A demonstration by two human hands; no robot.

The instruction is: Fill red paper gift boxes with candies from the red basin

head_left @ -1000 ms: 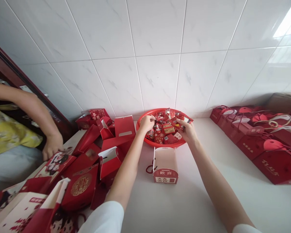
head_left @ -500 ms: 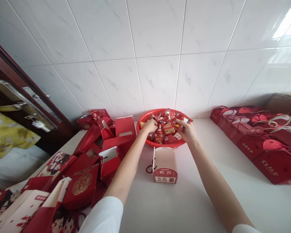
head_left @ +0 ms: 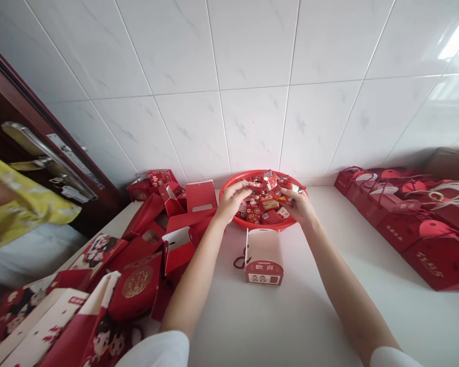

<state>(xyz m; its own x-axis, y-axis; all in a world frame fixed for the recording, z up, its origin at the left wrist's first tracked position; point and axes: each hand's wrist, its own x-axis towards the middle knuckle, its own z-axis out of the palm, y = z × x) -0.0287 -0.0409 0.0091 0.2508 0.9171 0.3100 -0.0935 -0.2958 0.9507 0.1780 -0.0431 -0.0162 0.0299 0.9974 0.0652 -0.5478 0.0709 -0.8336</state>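
Observation:
A red plastic basket (head_left: 248,225) full of small wrapped candies (head_left: 268,205) stands against the wall, and both my hands are over it. My left hand (head_left: 231,201) is at its left side, with thumb and fingers closed on a red-wrapped candy (head_left: 255,190). At the right side my right hand (head_left: 301,206) pinches a red candy packet (head_left: 278,194); its far fingers are partly hidden. Just in front of the basket is a small open-topped red and white gift box (head_left: 263,265), upright, with a dark red cord handle (head_left: 240,261) on its left.
Opened red gift boxes (head_left: 137,280) lie heaped on the left of the white table (head_left: 290,326). A row of closed red boxes with cords (head_left: 409,244) stands on the right. At the far left are a door handle with keys (head_left: 72,192) and a person's yellow sleeve (head_left: 30,204).
My left hand has risen slightly from among the candies and now holds a red-wrapped one. My right hand stays at the basket's right side with its packet. The view has shifted slightly left.

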